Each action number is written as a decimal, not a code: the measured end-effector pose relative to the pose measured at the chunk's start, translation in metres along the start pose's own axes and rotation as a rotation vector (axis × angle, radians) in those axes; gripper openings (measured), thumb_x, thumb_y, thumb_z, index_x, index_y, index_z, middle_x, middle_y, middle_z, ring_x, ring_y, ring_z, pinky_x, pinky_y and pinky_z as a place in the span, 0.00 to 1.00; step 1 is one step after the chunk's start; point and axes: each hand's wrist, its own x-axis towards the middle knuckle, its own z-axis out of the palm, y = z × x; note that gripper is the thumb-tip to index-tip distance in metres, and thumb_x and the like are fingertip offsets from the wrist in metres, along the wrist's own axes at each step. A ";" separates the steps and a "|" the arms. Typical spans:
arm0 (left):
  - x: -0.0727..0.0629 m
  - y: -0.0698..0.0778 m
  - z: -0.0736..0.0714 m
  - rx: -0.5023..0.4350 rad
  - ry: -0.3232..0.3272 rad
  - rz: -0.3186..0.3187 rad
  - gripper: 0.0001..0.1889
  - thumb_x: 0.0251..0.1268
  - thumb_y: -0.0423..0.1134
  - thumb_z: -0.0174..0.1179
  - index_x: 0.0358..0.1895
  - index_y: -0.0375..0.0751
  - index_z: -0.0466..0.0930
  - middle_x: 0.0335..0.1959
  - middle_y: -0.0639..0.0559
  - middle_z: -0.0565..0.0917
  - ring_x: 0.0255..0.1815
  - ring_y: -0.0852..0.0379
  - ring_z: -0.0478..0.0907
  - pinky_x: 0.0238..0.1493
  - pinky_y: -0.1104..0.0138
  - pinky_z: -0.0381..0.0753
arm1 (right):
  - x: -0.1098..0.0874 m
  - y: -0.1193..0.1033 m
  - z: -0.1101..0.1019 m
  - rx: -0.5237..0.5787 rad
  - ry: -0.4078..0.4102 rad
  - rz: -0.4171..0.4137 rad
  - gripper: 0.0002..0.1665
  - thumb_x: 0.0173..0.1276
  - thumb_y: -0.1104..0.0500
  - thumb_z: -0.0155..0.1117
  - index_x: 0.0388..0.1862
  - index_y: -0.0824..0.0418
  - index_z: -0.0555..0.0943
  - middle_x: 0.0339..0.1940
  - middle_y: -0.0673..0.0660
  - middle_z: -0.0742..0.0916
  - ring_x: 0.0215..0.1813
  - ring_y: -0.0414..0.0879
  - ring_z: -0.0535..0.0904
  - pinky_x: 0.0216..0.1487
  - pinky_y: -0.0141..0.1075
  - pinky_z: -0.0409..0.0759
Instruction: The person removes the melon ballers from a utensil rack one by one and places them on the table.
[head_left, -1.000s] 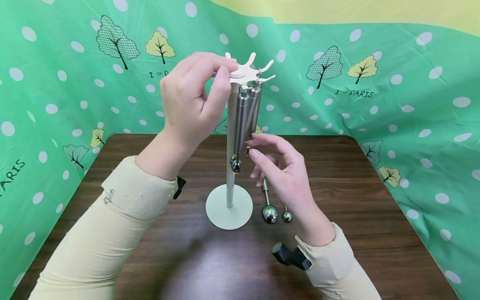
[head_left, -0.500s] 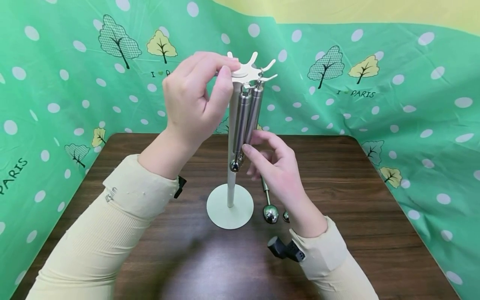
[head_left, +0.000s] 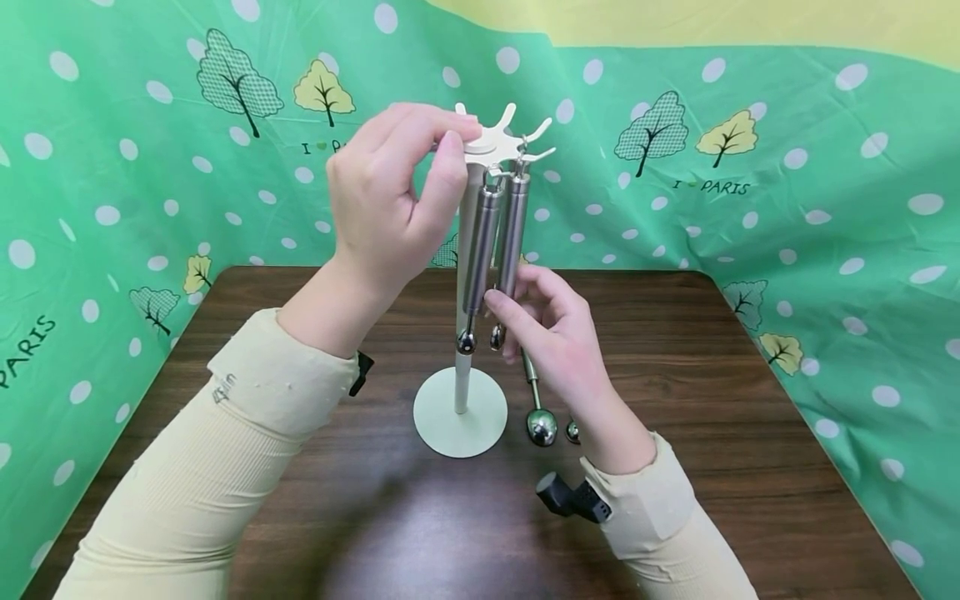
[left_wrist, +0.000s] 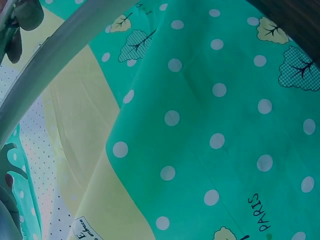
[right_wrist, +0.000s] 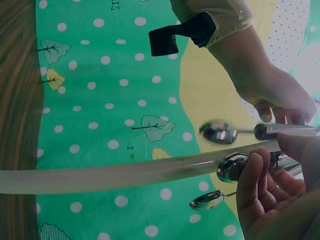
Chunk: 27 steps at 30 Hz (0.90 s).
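Note:
A pale rotating utensil stand rises from a round base, with curved hooks around its top. My left hand grips the top of this stand, index finger over it and thumb at its side. Steel spoons hang by rings from the hooks. My right hand pinches the lower handle of the right-hand spoon, thumb in front and fingers behind. Another spoon hangs just left of the thumb. The right wrist view shows a third hanging spoon, below the stand's pole.
Two more spoons lie on the dark wooden table to the right of the base: one larger spoon and a smaller one partly behind my right wrist. A green dotted cloth hangs behind the table.
My right hand has moved left and taken hold of a hanging spoon's handle. The two front spoons, overlapping earlier, now hang apart. My left hand has stayed on the stand's top.

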 end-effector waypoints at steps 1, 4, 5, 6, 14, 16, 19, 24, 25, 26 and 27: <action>0.000 0.000 0.000 0.001 -0.001 0.001 0.17 0.63 0.40 0.48 0.31 0.37 0.88 0.32 0.48 0.90 0.40 0.55 0.88 0.39 0.61 0.85 | 0.000 0.000 0.000 0.003 -0.001 0.002 0.16 0.68 0.67 0.60 0.54 0.69 0.77 0.28 0.47 0.82 0.14 0.44 0.73 0.19 0.35 0.76; 0.000 0.000 0.000 0.003 0.000 0.003 0.17 0.63 0.39 0.48 0.31 0.37 0.88 0.32 0.47 0.90 0.39 0.55 0.87 0.37 0.60 0.84 | 0.000 0.000 0.000 0.017 -0.002 -0.007 0.14 0.69 0.68 0.58 0.53 0.70 0.77 0.27 0.49 0.83 0.14 0.44 0.72 0.18 0.35 0.76; 0.000 0.000 0.000 0.005 0.001 0.002 0.17 0.63 0.39 0.48 0.31 0.37 0.88 0.32 0.48 0.90 0.38 0.54 0.87 0.36 0.60 0.84 | -0.001 -0.001 0.000 0.021 0.001 -0.011 0.14 0.70 0.68 0.58 0.53 0.70 0.77 0.27 0.50 0.83 0.14 0.45 0.72 0.18 0.35 0.76; 0.000 0.000 0.000 0.008 0.001 0.002 0.17 0.63 0.40 0.48 0.31 0.37 0.88 0.32 0.47 0.90 0.38 0.54 0.87 0.35 0.59 0.84 | -0.001 -0.001 0.000 0.023 0.002 -0.018 0.13 0.70 0.68 0.58 0.52 0.71 0.77 0.26 0.51 0.83 0.14 0.45 0.72 0.18 0.35 0.76; 0.000 0.000 0.001 0.004 0.008 0.009 0.17 0.63 0.39 0.48 0.31 0.37 0.88 0.31 0.47 0.89 0.37 0.54 0.87 0.33 0.59 0.83 | -0.001 -0.003 -0.001 0.040 0.031 -0.086 0.11 0.70 0.69 0.57 0.49 0.74 0.77 0.24 0.51 0.83 0.13 0.46 0.70 0.15 0.35 0.74; 0.000 0.000 0.001 0.002 0.010 0.011 0.17 0.63 0.39 0.48 0.31 0.37 0.88 0.31 0.47 0.89 0.37 0.54 0.87 0.34 0.59 0.84 | -0.001 -0.004 -0.003 0.055 0.041 -0.114 0.11 0.70 0.70 0.56 0.49 0.75 0.77 0.24 0.50 0.83 0.12 0.45 0.71 0.14 0.34 0.73; 0.001 -0.001 0.001 -0.005 0.012 0.016 0.17 0.63 0.39 0.48 0.31 0.37 0.88 0.31 0.47 0.89 0.37 0.54 0.87 0.36 0.60 0.84 | -0.002 -0.005 -0.005 0.070 0.055 -0.135 0.12 0.70 0.70 0.56 0.50 0.75 0.78 0.25 0.50 0.84 0.13 0.44 0.71 0.14 0.33 0.73; 0.001 -0.002 0.002 -0.011 0.018 0.016 0.17 0.62 0.39 0.48 0.31 0.37 0.88 0.30 0.47 0.89 0.37 0.53 0.87 0.37 0.60 0.84 | -0.005 -0.006 -0.008 0.072 0.082 -0.124 0.10 0.71 0.68 0.57 0.48 0.68 0.81 0.24 0.49 0.84 0.14 0.43 0.70 0.15 0.32 0.73; 0.000 -0.002 0.002 -0.010 0.020 0.015 0.17 0.62 0.39 0.48 0.31 0.37 0.88 0.30 0.47 0.89 0.37 0.53 0.87 0.37 0.60 0.84 | -0.006 -0.005 -0.009 0.075 0.084 -0.123 0.10 0.71 0.69 0.57 0.48 0.66 0.81 0.24 0.49 0.84 0.14 0.43 0.70 0.15 0.32 0.72; 0.000 -0.002 0.002 -0.008 0.021 0.014 0.17 0.62 0.39 0.48 0.30 0.37 0.88 0.30 0.47 0.89 0.36 0.53 0.87 0.36 0.59 0.84 | -0.006 -0.005 -0.010 0.081 0.087 -0.120 0.10 0.71 0.69 0.57 0.48 0.64 0.82 0.23 0.50 0.84 0.14 0.43 0.70 0.15 0.32 0.72; 0.000 -0.002 0.002 -0.008 0.022 0.013 0.17 0.62 0.39 0.48 0.30 0.37 0.88 0.30 0.47 0.89 0.36 0.53 0.87 0.35 0.59 0.84 | -0.007 -0.005 -0.010 0.088 0.090 -0.118 0.10 0.71 0.68 0.57 0.48 0.62 0.82 0.23 0.50 0.84 0.14 0.42 0.70 0.15 0.32 0.72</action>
